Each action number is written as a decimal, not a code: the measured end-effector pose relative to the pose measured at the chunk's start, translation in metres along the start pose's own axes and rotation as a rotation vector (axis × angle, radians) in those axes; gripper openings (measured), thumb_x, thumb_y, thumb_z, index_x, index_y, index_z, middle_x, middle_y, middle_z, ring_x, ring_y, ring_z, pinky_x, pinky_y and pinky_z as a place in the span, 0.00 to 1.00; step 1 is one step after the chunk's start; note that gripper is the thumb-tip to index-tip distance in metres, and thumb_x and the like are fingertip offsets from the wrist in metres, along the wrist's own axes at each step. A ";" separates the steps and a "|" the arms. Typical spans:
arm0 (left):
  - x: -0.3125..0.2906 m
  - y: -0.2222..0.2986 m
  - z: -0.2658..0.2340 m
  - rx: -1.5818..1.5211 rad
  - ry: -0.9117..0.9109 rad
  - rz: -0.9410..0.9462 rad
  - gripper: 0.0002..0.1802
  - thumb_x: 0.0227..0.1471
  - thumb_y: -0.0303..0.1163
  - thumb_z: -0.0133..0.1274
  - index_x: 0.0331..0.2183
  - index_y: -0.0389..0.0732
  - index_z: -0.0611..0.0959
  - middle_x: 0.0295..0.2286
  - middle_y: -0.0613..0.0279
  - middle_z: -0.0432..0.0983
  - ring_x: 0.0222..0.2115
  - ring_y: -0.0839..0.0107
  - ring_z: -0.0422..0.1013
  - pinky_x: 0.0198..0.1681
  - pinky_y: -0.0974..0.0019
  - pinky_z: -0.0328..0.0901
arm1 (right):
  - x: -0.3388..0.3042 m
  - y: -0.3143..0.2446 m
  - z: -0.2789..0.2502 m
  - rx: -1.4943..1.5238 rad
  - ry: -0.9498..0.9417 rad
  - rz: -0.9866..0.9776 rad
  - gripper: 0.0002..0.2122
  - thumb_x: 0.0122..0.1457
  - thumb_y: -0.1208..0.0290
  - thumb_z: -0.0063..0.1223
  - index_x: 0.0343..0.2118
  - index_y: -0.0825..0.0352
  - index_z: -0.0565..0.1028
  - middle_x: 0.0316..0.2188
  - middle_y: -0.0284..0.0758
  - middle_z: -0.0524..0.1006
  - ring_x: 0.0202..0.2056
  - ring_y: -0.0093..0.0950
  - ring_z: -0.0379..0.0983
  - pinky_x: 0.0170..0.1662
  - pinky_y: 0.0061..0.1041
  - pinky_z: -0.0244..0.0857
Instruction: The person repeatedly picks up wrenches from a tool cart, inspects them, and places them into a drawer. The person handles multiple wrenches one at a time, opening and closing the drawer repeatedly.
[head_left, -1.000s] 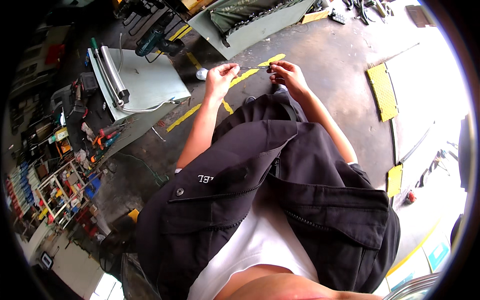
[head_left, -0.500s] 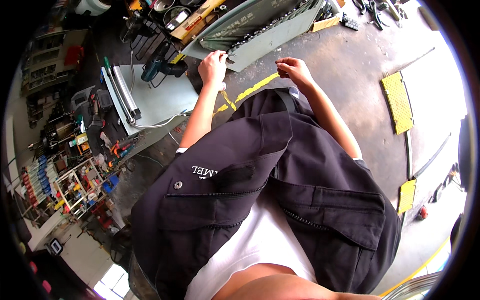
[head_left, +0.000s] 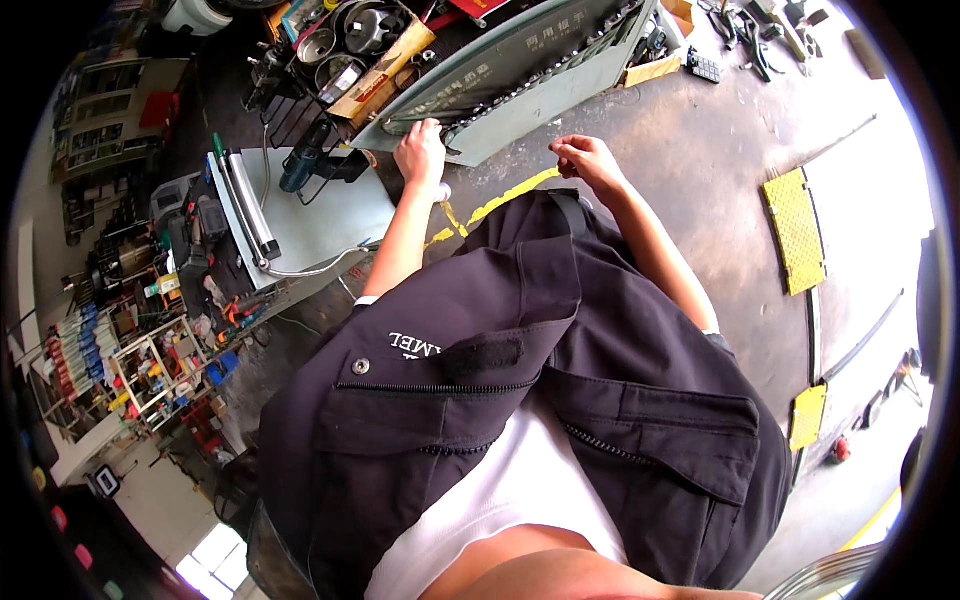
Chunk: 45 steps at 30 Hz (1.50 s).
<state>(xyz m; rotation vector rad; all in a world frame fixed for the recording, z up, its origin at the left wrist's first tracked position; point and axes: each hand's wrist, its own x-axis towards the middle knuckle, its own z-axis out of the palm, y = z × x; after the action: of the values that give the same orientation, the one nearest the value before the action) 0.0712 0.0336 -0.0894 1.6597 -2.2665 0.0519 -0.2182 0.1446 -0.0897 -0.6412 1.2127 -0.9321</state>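
Note:
A grey-green metal tray (head_left: 510, 125) with printed lettering stands ahead of me, holding a row of wrenches (head_left: 545, 75) along its slotted edge. At its near left corner is my left hand (head_left: 421, 157), its fingers closed by the end of the row. A small dark piece shows beside the fingertips; whether they grip it is hidden. To the right of the tray, apart from it, my right hand (head_left: 590, 162) hovers over the floor. Its fingers are curled in, the thumb against them, and no object shows in them.
A cordless drill (head_left: 306, 160) and a silver tube with a cable (head_left: 252, 205) lie on a pale board (head_left: 330, 215) at left. Behind are a wooden block (head_left: 385, 72) and metal pots. Pliers (head_left: 750, 45) lie far right, yellow ramp plates (head_left: 796, 230) nearer.
The view has tilted, so the tray and floor sit lower and more of the clutter behind shows. My left hand stays at the tray's corner; my right hand stays curled beside it.

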 end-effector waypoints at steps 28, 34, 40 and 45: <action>-0.024 0.022 0.060 0.032 0.120 -0.225 0.11 0.52 0.41 0.55 0.35 0.46 0.83 0.32 0.62 0.79 0.28 0.56 0.76 0.30 0.56 0.71 | 0.018 -0.001 -0.024 -0.369 -0.226 -0.003 0.11 0.61 0.71 0.50 0.40 0.74 0.78 0.25 0.36 0.80 0.25 0.21 0.75 0.30 0.20 0.70; -0.071 0.067 -0.011 -0.256 0.130 -0.357 0.17 0.51 0.44 0.58 0.21 0.42 0.79 0.22 0.60 0.77 0.23 0.55 0.75 0.24 0.57 0.66 | 0.019 -0.025 0.018 -0.627 -0.274 -0.193 0.12 0.62 0.68 0.48 0.40 0.72 0.77 0.25 0.38 0.81 0.26 0.25 0.78 0.33 0.23 0.72; -0.127 0.070 -0.053 -0.319 0.175 -0.386 0.11 0.54 0.37 0.56 0.25 0.41 0.79 0.22 0.57 0.77 0.23 0.55 0.74 0.25 0.58 0.67 | 0.021 -0.034 0.061 -0.845 -0.369 -0.543 0.09 0.60 0.74 0.46 0.41 0.66 0.76 0.29 0.41 0.80 0.29 0.36 0.79 0.35 0.32 0.71; -0.151 0.054 -0.087 -0.192 0.169 -0.397 0.15 0.53 0.34 0.55 0.44 0.47 0.79 0.28 0.59 0.78 0.31 0.58 0.74 0.31 0.60 0.69 | 0.010 -0.070 0.095 -0.867 -0.360 -0.776 0.12 0.56 0.80 0.50 0.42 0.64 0.76 0.37 0.41 0.77 0.31 0.35 0.78 0.35 0.31 0.72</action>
<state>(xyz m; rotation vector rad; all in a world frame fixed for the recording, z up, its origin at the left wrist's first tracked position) 0.0819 0.2095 -0.0417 1.8859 -1.7289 -0.1112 -0.1432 0.0951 -0.0117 -1.9818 1.0040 -0.8131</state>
